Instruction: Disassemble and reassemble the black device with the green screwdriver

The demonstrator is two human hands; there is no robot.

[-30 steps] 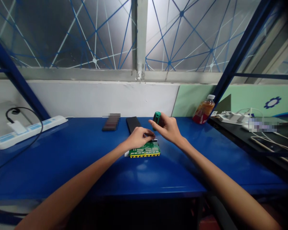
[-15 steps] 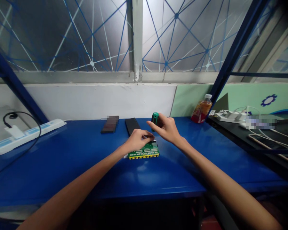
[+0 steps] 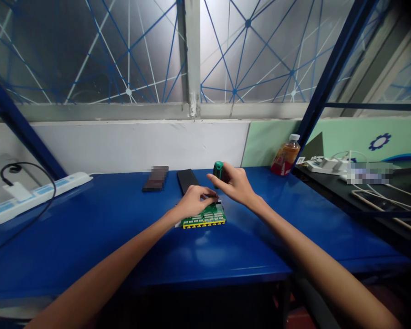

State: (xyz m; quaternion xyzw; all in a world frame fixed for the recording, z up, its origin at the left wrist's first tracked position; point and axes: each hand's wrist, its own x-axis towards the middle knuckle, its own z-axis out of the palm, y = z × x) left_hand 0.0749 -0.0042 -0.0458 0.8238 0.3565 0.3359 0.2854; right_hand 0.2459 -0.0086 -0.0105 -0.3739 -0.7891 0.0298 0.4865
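1. One green circuit board (image 3: 205, 218) lay centrally on the worktop (image 3: 123, 242), under the left hand (image 3: 193, 201); I couldn't tell whether its bent fingers pinched anything. Farther right, the right hand (image 3: 238, 183) gripped an upright green handle (image 3: 218, 170) in its fingers.
2. If that handle tilted, I judged, any hidden tip could skid into the board.
3. Since the earlier frame, my view had swung slightly right; both hands looked almost unchanged.

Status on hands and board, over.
Right hand holding green tool handle. Left hand over green circuit board. Board on blue desk, partly hidden by left hand. Black slab just beyond.
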